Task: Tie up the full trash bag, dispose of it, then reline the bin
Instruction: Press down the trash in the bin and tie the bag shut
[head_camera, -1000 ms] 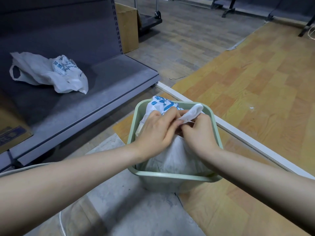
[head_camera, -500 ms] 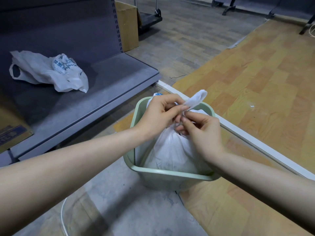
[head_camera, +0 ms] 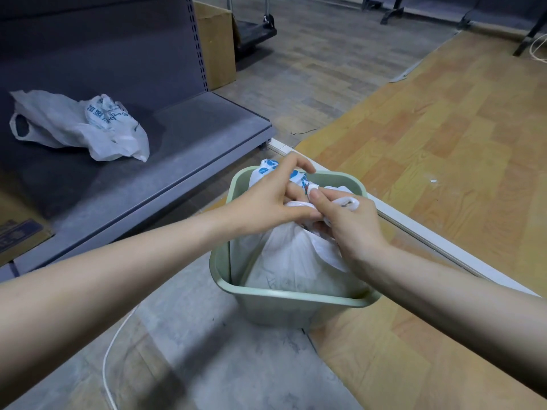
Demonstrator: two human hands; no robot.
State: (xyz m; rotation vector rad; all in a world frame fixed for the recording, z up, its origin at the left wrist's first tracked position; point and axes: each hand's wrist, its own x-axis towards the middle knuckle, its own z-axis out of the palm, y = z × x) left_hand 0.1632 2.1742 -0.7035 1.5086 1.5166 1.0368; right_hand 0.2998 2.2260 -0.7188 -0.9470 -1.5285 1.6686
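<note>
At nine o'clock a crumpled white plastic sack (head_camera: 88,125) with blue print lies slack on a flat grey shelf (head_camera: 189,149), a matte, dusty slab with a perforated upright behind it. A brown carton (head_camera: 217,45) stands at eleven o'clock, just past the shelf end.

Near centre sits the bin (head_camera: 284,303), pale green plastic, smooth, rectangular with rounded corners and a rolled rim. Inside it the bag (head_camera: 290,261), thin white film (blue print showing at its far side), bulges full, its top gathered into wrinkled, twisted tails above the rim.

The left hand (head_camera: 266,202) comes in from eight o'clock, fingers curled over the gathered top and pinching one printed tail. The right hand (head_camera: 352,229), from four o'clock, grips the other tail, a white loop poking out past its knuckles. The two hands touch over the knot area.

From one to five o'clock runs glossy orange wood-pattern floor (head_camera: 444,143), edged by a white strip (head_camera: 414,229).
</note>
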